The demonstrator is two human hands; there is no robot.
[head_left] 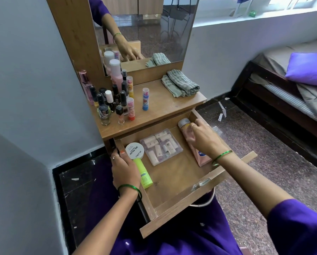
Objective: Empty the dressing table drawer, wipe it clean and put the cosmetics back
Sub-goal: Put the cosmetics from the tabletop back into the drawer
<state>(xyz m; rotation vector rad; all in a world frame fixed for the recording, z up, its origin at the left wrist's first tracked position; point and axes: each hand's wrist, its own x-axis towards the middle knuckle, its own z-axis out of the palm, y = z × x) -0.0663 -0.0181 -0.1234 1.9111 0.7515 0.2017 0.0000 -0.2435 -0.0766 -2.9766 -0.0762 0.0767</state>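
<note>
Reaching into the pulled-out wooden drawer [174, 183], the right hand [203, 138] is resting its curled fingers on the pink squeeze tube with a silver cap [187, 133] lying along the drawer's three o'clock wall, while the left hand [124, 170] is gripping the nine o'clock wall beside the yellow-green bottle [144, 175]. Sitting between them are a round white nail polish remover tub [134, 150] and a clear plastic pack of small pale bottles [160, 146]. Standing on the wooden tabletop [165, 107] at eleven o'clock are clustered nail polish bottles [110, 103], with a folded striped grey cloth [179, 82] lying at one o'clock.
</note>
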